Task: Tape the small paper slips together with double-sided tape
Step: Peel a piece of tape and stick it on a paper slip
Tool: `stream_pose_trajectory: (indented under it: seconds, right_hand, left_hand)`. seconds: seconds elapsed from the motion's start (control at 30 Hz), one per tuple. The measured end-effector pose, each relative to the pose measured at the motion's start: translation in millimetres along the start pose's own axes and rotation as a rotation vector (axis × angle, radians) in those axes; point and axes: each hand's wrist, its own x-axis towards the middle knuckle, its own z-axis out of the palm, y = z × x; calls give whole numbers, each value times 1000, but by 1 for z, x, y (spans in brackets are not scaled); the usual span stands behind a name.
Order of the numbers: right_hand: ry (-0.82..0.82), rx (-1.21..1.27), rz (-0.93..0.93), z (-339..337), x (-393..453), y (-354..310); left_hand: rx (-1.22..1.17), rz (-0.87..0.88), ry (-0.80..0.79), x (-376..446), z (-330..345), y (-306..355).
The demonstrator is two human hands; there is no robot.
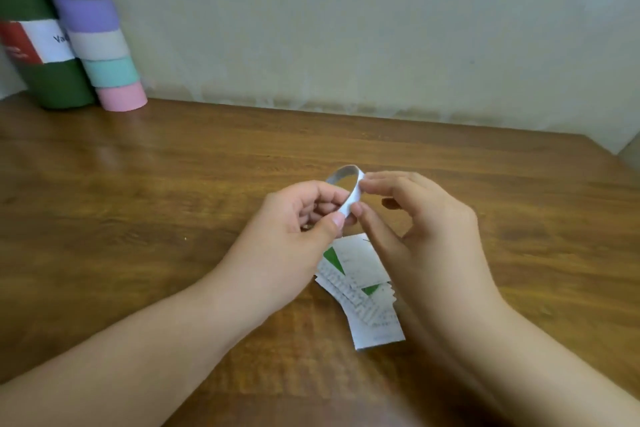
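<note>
1. Head view: the left hand curls its fingers and thumb round the tape roll, holding it raised above the table, probably to steady it.
2. The right hand pinches the roll's near edge between thumb and forefinger, other fingers loosely bent; it looks to be hunting for the tape's free end.
3. The paper slips lie fanned in a pile just below both hands, partly under the right wrist, handy for taping.
4. The wooden table meets a pale wall beyond the hands; striped rolls and a green roll lean far to the left.
</note>
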Motion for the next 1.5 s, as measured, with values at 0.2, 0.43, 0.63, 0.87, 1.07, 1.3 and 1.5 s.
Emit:
stream_pose_trajectory:
  seconds: [0.2, 0.43, 0.63, 0.87, 1.07, 1.3, 1.5]
  right_hand:
    - [-36, 201, 284, -15, -8, -31]
    - [-30, 340, 350, -6, -22, -42]
    - [-31, 389, 338, -3, -23, -34]
    - [-46, 264, 219, -3, -25, -22]
    - [10, 148, 43, 4, -27, -22]
    - [16, 163, 41, -1, -27, -22]
    - [-23, 191, 59, -2, -25, -22]
  left_hand:
    - [139, 91, 101, -23, 7, 23]
    - [30, 21, 181, -38, 7, 11]
    - [102, -1, 97, -32, 0, 1]
    - [143, 36, 105, -34, -1, 2]
    - [107, 55, 108, -36, 0, 1]
    - [175, 45, 105, -36, -1, -3]
    - [206, 53, 111, -35, -4, -4]
